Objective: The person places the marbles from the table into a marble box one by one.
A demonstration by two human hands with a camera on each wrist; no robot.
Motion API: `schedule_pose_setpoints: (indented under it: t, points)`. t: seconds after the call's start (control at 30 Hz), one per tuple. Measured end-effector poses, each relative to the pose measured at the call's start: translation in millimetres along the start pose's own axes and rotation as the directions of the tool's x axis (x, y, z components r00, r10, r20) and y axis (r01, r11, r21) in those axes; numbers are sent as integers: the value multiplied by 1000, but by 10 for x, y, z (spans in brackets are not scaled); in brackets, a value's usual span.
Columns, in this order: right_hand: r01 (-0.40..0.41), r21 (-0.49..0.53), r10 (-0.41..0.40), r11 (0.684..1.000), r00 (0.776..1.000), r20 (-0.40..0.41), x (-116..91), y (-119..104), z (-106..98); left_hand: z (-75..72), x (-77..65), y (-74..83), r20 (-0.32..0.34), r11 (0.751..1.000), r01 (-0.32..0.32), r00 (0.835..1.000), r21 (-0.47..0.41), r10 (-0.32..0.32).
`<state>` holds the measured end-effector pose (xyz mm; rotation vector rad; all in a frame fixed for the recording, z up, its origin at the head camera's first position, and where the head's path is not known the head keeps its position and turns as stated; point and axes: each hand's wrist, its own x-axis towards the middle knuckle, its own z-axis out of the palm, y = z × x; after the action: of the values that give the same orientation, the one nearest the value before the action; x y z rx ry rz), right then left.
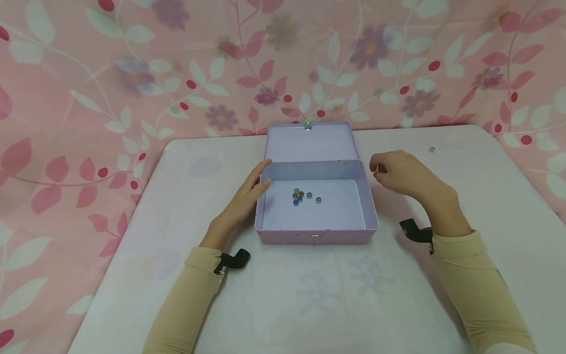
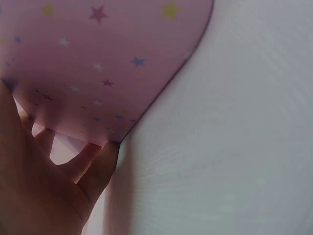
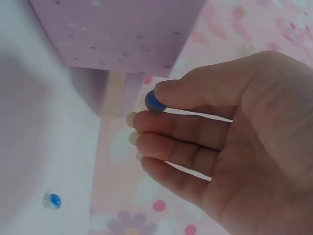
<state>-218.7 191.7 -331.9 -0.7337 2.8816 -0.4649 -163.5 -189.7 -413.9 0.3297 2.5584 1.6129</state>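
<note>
An open lilac tin box (image 1: 316, 237) stands on the table, its lid (image 1: 309, 142) tipped back. Several glass marbles (image 1: 318, 200), coloured green, orange-red and blue, lie on its floor. My left hand (image 1: 239, 201) holds the box's left wall near the back corner, thumb over the rim; the left wrist view shows the fingers reaching the back edge of the star-printed side (image 2: 102, 63). Right of the box, my right hand (image 1: 407, 174) is raised and pinches a blue marble (image 3: 155, 101) between thumb and index finger; the other fingers are loosely bent.
A single clear and blue marble (image 3: 53, 201) lies on the white-covered table (image 1: 309, 295), to the right of the box and further back. Behind the table hangs a pink floral cloth (image 1: 283, 64). Black camera mounts sit on both wrists.
</note>
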Motion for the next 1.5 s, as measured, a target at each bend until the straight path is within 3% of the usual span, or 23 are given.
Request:
schedule_pose_setpoints:
  t: [0.37, 0.47, 0.73, 1.03, 1.33, 1.5]
  points:
    - [104, -20, -106, 994, 982, -158, -68, -309, -46, -16, 5, -24, 13, 1000, 17, 1000, -17, -17]
    - [145, -24, -147, 989, 974, -170, -67, -402, -5, -17, -24, 45, 15, 999, 15, 1000, -28, -15]
    - [240, -56, -245, 969, 964, -104, -10, -588, 218, -46, -130, 353, 44, 999, 37, 998, -8, -36]
    - [231, -73, -230, 970, 973, 28, 68, -635, 501, -38, -130, 364, 42, 999, 27, 999, -24, -26]
    - [233, -172, -234, 957, 972, 16, 48, -664, 586, -36, -121, 369, 38, 1000, 20, 999, -21, -19]
    - [198, -112, -194, 974, 980, 46, 48, -640, 538, -38, -121, 375, 38, 999, 29, 999, -17, -28]
